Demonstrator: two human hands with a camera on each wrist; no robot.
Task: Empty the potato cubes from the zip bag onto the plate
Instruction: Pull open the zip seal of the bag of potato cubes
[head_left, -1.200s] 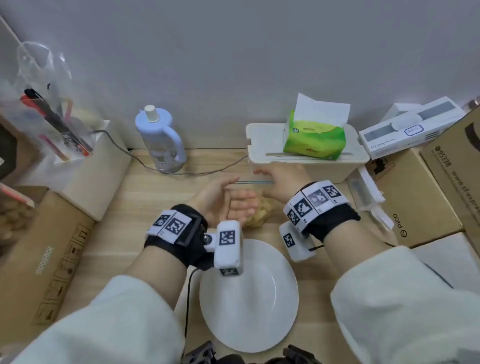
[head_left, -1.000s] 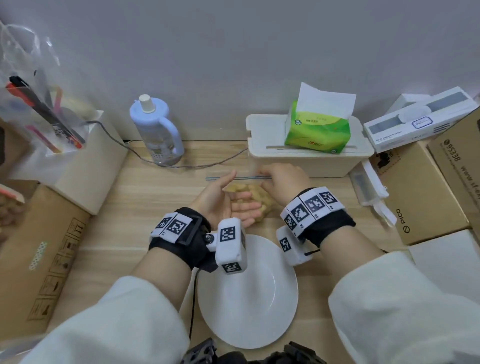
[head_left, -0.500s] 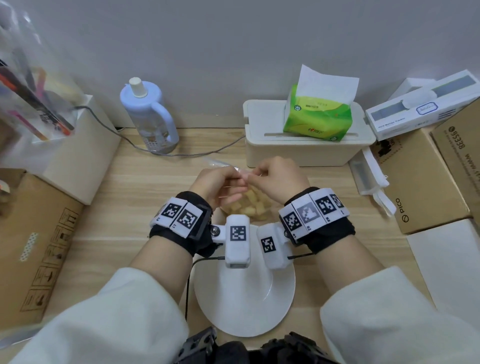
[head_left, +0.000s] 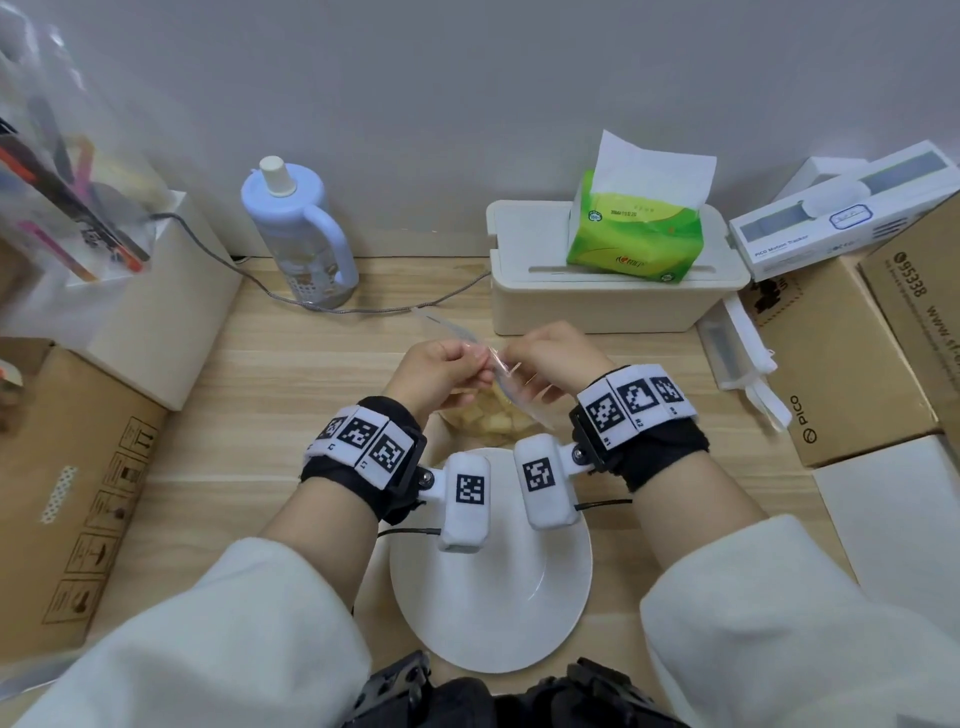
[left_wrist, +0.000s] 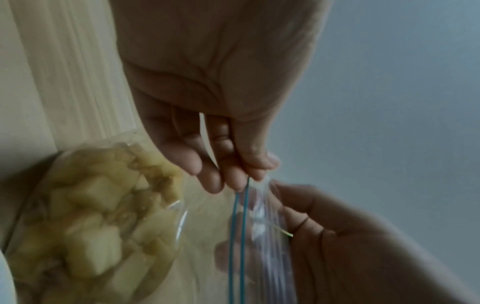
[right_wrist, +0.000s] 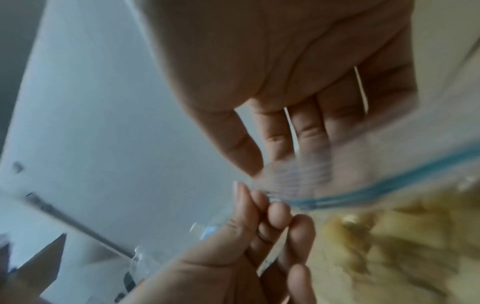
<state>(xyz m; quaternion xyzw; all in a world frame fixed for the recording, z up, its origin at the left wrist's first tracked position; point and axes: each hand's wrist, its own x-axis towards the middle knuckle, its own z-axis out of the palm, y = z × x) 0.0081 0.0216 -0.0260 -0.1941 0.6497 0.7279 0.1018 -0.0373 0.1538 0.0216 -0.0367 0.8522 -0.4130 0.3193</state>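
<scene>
Two hands hold the zip bag now, lifted from the surface just behind the plate. My left hand pinches one lip of the bag at the blue seal line, thumb against the curled fingers. My right hand pinches the other lip in the same way, so the two hands nearly touch each other. The potato cubes hang in the bottom of the bag, below my hands and just past the far rim of the plate, not over it. The plate has nothing on it yet.

I think the step in hand is to pull the seal open, and here I see some risks. If I pull the lips apart too suddenly, the bag can jump and cubes can fall on the wood, because the bag is not above the plate. The plastic is thin and slippery, and the cubes look soft and wet; if one pinch slips, the weight goes to one side and the bag swings. I cannot tell from these views how much of the seal is already open. If it opens only a little, the cubes can block in the mouth when I tip it, and then come out all together and roll over the rim. Also the cable and the bottle stand not far behind, so a wide movement can catch them.
</scene>
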